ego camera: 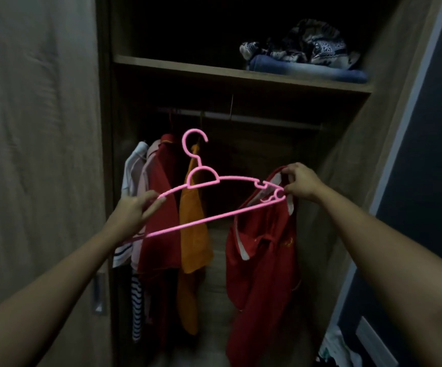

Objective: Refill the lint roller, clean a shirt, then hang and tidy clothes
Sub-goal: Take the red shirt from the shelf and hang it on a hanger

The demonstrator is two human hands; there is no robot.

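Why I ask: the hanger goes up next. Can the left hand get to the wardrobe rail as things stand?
Probably yes. The rail runs bare right of the orange shirt, with open space up from the left hand; but its fingers hold the pink hanger, so that comes along.

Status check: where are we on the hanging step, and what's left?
Done: several garments already hang on the rail. Cleaning can't be judged, as no roller is in view. In hand: the left hand holds the pink hanger and the right hand pinches the red shirt by its collar; the shirt isn't on the hanger yet. Left: thread the hanger in and hook it on the rail.
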